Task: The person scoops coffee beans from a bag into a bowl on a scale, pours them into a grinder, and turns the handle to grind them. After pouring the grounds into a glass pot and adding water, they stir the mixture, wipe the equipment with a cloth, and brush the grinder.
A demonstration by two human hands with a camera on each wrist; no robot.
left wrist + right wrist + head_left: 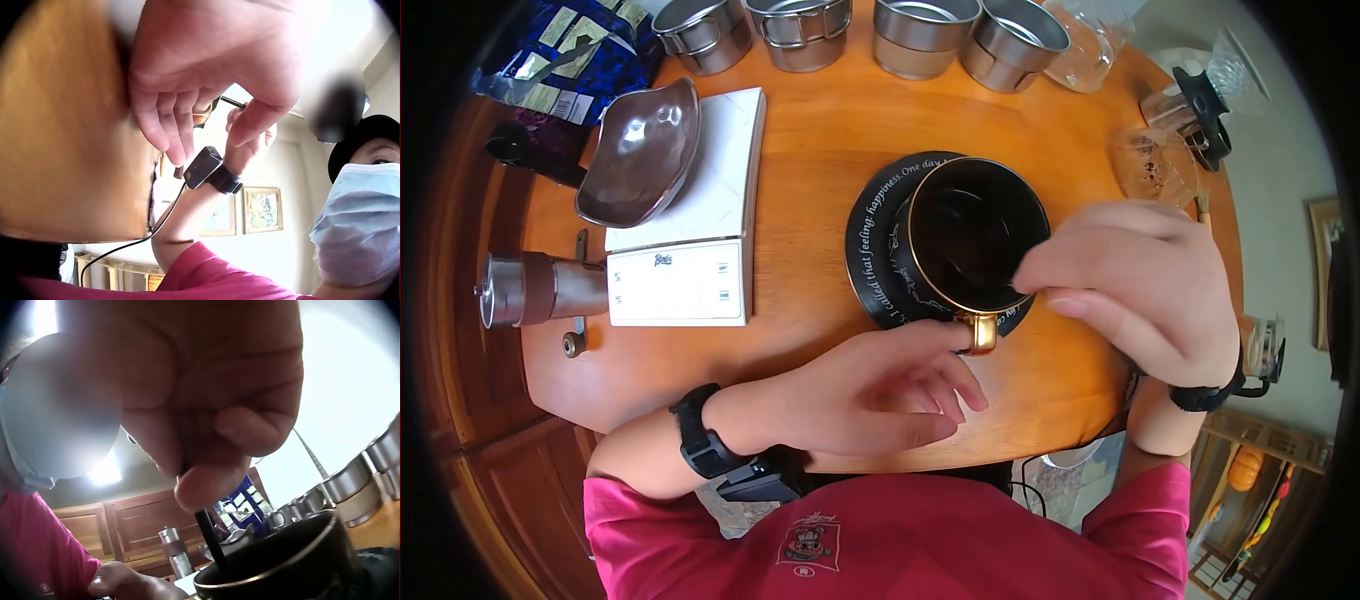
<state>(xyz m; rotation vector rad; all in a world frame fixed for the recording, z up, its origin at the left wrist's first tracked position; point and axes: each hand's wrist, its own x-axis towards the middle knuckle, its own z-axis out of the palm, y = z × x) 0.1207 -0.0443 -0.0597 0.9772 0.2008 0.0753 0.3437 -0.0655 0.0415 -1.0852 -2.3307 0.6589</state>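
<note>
A black cup (975, 235) with a gold rim stands on a black saucer (870, 240) with white lettering, dark liquid inside. My left hand (860, 390) is at the cup's near side, its index finger hooked at the gold handle (983, 335); the thumb and other fingers hang loosely bent below. Over the cup's right rim, my right hand (1145, 285) pinches a thin black stick (211, 540) between thumb and fingers. The stick slants down into the cup (281, 562), its lower end hidden inside.
To the left, a brown dish (640, 155) sits on a white scale (680, 285), beside a hand coffee grinder (540, 290). Several metal cups (925, 40) line the back. A blue bag (570, 55) stands back left. Glass coffee ware (1155, 165) is at right.
</note>
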